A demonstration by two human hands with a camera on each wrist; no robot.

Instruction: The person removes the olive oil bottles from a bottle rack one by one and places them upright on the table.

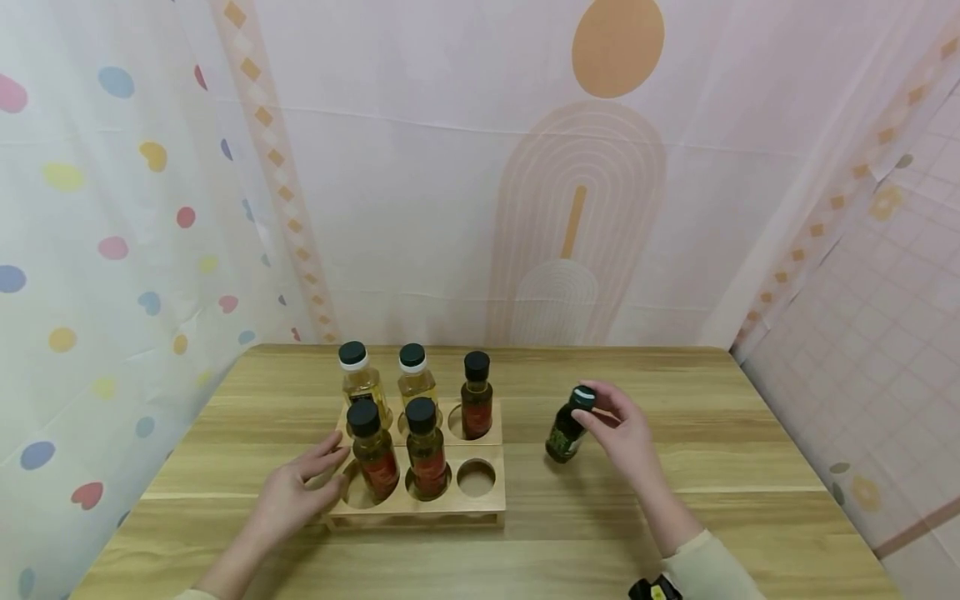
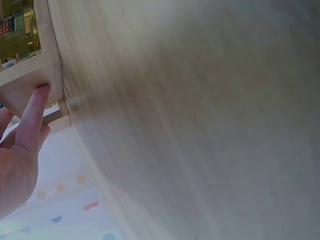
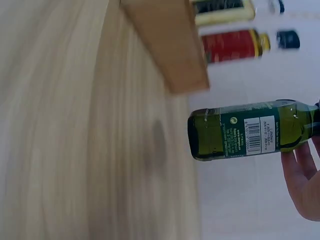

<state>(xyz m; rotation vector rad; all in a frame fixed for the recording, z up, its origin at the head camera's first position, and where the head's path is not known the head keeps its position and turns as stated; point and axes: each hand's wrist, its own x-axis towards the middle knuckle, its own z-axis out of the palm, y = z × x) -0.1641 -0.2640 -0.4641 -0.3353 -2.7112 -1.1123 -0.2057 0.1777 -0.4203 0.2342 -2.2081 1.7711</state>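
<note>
My right hand [image 1: 626, 429] pinches a dark green glass bottle [image 1: 564, 435] by its dark cap, to the right of the rack. The bottle tilts slightly, and its barcode label [image 3: 260, 135] shows in the right wrist view, its base off the tabletop. A two-tier wooden rack [image 1: 491, 500] holds several bottles. My left hand [image 1: 288, 492] rests against the rack's left end, a finger [image 2: 32, 117] touching the side panel. Two red-labelled bottles [image 1: 429, 462] stand in the lower front tier. Behind them are two pale-yellow oil bottles [image 1: 362, 387] and another red-labelled bottle [image 1: 477, 404].
At the rack's front right is a round hole [image 1: 476, 478]. The wood-grain table [image 1: 720, 450] extends around the rack, with patterned curtains [image 1: 420, 208] behind and at both sides. A small black device [image 1: 654, 590] is at the right wrist.
</note>
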